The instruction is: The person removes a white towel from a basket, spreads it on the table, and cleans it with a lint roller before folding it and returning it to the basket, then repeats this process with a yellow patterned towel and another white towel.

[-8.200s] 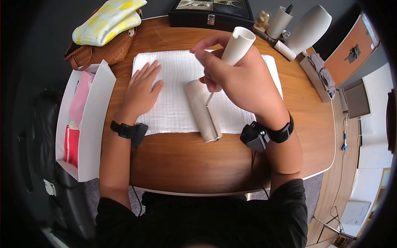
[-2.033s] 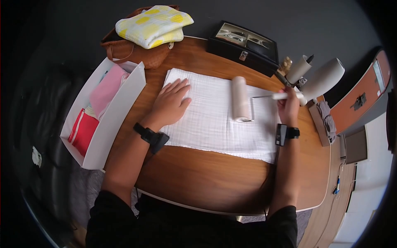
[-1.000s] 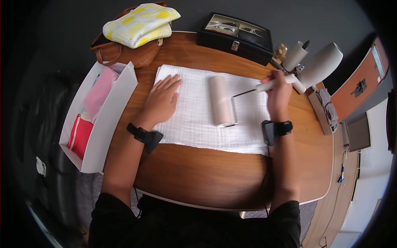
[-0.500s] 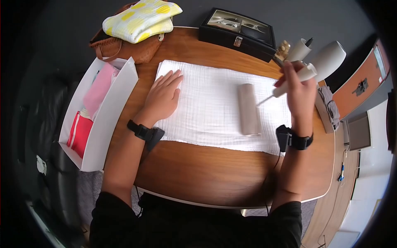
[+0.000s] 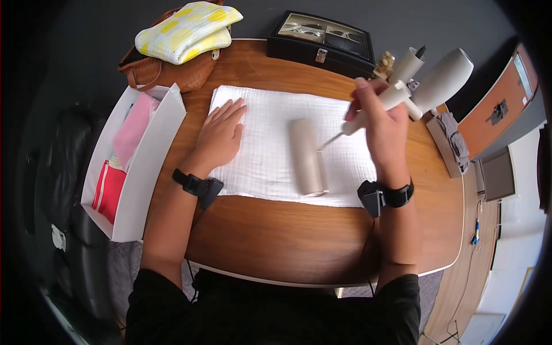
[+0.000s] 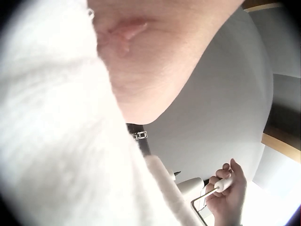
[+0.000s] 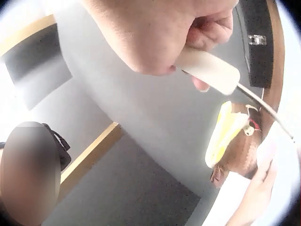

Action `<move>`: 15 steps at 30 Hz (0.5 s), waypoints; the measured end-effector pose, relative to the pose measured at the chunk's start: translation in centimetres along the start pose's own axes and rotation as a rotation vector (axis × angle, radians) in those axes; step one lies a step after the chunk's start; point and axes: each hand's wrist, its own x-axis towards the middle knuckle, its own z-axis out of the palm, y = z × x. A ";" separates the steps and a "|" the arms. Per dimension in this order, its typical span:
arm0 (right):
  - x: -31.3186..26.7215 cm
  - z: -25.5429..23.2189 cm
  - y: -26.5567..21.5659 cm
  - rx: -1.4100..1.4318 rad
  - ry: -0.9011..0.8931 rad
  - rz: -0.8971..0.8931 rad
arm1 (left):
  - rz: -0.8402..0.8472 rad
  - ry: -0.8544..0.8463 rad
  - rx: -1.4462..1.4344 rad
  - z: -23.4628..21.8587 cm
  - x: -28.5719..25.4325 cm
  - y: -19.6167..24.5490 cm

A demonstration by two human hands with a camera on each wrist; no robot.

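A folded white cloth (image 5: 261, 167) lies on the wooden table. My left hand (image 5: 220, 137) rests on its left part, fingers straight and slightly spread; the left wrist view shows part of this hand (image 6: 146, 61) against the fabric. With my right hand (image 5: 386, 141) I grip the pale handle of a lint roller (image 5: 308, 158), whose cylinder lies over the middle of the cloth, a little blurred. In the right wrist view the fingers curl round the handle (image 7: 214, 75), and a thin metal rod runs from it.
At the left stands a long white box (image 5: 150, 164) with pink and red folded cloths. A brown woven bag (image 5: 198, 75) bears a yellow-spotted cloth (image 5: 184, 34). Behind are a black glasses case (image 5: 319, 54), a pen cup (image 5: 406, 66), a pale vase (image 5: 445, 80) and a small box (image 5: 451, 152).
The lint roller has gone back and forth across the cloth, and in the last half second it moved left with my right hand. My left hand stays on the cloth.
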 end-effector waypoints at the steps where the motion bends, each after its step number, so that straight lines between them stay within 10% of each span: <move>1: -0.1 0.4 0.5 0.021 -0.049 0.048 | 0.002 0.001 0.000 0.0 0.0 0.0; 5: -1.1 2.8 0.8 0.011 -0.204 0.244 | 0.002 -0.005 -0.005 0.1 0.2 -0.1; 15: -0.5 -0.2 -1.6 -0.177 -0.002 0.010 | -0.006 0.011 -0.009 -0.2 -0.1 0.3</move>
